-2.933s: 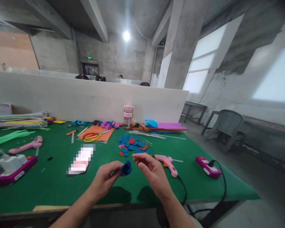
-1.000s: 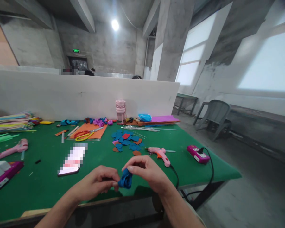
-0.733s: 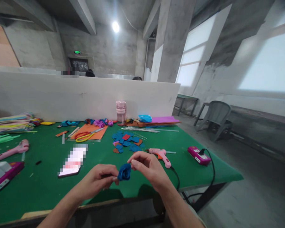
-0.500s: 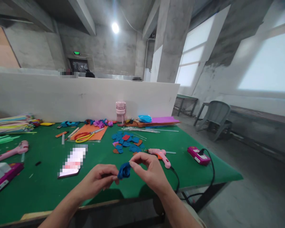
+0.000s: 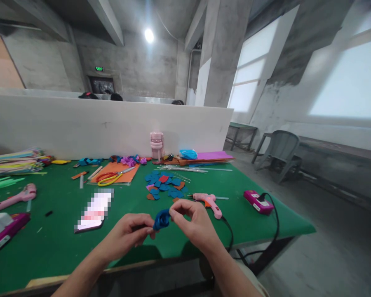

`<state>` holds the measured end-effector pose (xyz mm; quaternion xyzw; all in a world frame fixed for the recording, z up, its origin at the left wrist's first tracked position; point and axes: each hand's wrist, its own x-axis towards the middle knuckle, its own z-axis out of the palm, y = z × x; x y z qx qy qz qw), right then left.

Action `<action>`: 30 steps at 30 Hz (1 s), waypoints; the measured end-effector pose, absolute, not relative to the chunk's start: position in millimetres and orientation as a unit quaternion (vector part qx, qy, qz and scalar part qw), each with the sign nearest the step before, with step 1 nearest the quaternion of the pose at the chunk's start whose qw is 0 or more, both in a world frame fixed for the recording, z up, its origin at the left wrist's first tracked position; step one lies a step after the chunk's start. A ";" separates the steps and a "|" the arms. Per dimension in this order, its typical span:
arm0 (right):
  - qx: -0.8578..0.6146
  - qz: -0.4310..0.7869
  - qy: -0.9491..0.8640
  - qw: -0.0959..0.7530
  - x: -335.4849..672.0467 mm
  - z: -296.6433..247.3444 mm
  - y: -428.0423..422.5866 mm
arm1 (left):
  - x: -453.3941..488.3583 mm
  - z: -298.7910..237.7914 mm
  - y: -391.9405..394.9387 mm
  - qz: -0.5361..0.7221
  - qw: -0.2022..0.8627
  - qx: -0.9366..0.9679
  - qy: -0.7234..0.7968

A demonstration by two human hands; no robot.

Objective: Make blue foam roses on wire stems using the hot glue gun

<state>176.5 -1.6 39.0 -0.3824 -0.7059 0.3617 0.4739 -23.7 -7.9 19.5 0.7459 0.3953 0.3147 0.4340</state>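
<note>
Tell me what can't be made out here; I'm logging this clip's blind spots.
- Blue roll, head view: its near side is covered by the left hand and right hand.
- Phone: screen pixelated.
- Purple box: cut by the left edge.
- People behind the white partition: only tops of heads show.

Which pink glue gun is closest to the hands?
The pink glue gun just beyond the right hand; the other glue gun lies far left.

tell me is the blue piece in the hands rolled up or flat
Rolled up. The blue foam piece shows curled, layered edges like a small rosette, pinched between the left hand and right hand above the green table.
</note>
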 end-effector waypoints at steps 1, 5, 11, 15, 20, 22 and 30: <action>-0.382 0.360 -0.708 0.473 176.8 38.9 -1.7 | -23.6 19.5 -7.8 0.315 0.435 0.746 0.395; -0.380 0.378 -0.705 0.464 178.2 37.7 -1.7 | -23.6 20.2 -7.7 0.315 0.437 0.745 0.392; -0.297 0.539 -0.666 0.421 181.6 33.0 0.8 | -25.9 19.6 -8.7 0.311 0.467 0.741 0.368; -0.264 0.585 -0.653 0.403 182.4 32.0 0.9 | -26.3 17.8 -9.4 0.288 0.498 0.739 0.350; -0.281 0.540 -0.667 0.428 183.3 33.3 0.9 | -25.5 18.5 -9.3 0.284 0.505 0.736 0.351; -0.291 0.544 -0.664 0.424 183.5 33.3 1.2 | -25.7 19.2 -9.2 0.285 0.502 0.737 0.350; -0.282 0.520 -0.684 0.427 182.5 35.5 -2.0 | -23.8 21.2 -10.9 0.266 0.509 0.740 0.350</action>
